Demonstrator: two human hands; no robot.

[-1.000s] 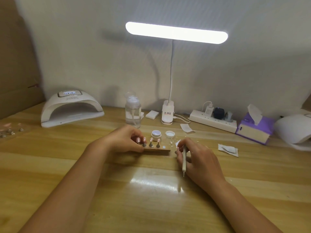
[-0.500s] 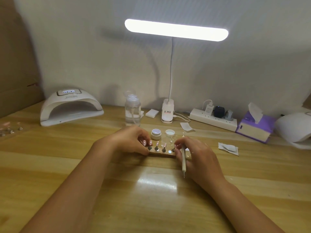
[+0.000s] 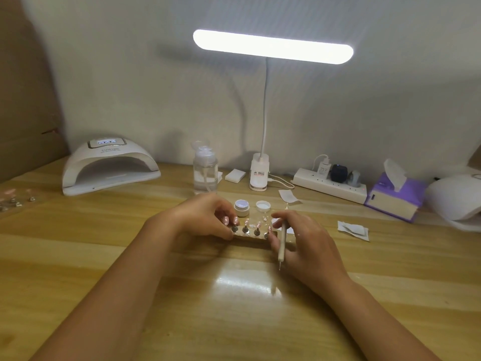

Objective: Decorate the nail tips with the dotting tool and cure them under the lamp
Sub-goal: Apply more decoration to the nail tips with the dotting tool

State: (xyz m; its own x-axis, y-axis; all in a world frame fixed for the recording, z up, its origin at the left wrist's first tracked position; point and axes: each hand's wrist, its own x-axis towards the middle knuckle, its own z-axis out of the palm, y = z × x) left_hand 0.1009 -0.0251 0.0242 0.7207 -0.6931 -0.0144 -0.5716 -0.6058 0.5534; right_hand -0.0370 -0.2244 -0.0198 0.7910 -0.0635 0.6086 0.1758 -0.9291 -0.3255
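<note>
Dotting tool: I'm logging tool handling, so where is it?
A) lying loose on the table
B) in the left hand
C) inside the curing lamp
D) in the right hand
D: the right hand holds the dotting tool, its metal tip pointing back toward the person.

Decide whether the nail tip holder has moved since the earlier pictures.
Yes. The nail tip holder has slid right, judged against the open gel jar behind it.

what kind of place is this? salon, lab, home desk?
Probably a nail-art workstation, likely a home desk: a white nail curing lamp on the wooden table, a nail tip stand gripped by the left hand, and a dotting tool held in the right hand.
</note>
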